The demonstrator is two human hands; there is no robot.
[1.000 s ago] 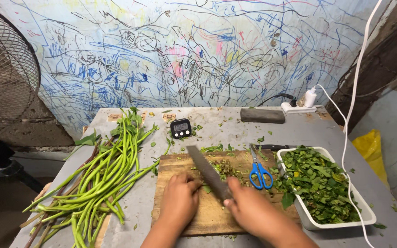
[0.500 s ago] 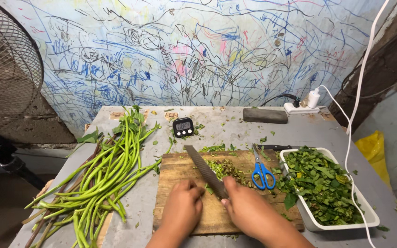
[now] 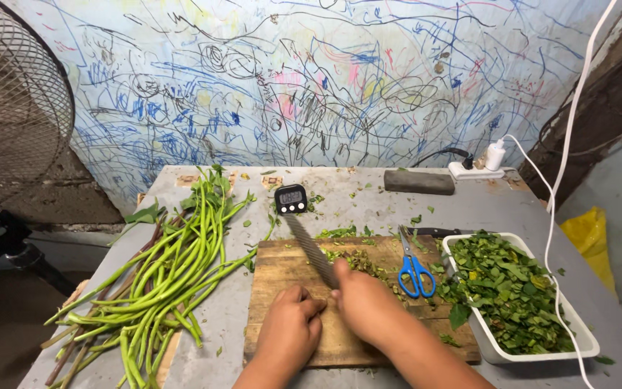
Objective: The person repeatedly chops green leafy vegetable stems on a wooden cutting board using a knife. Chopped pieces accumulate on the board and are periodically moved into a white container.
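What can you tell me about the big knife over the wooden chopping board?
The long knife with a dull grey metal blade looks worn and mottled. The right hand grips its handle, which is hidden in the fist. The blade slants up and away to the left, its tip near the small black digital timer, above the brown wooden chopping board. Chopped green bits lie just right of it. The left hand rests curled beside it on the board.
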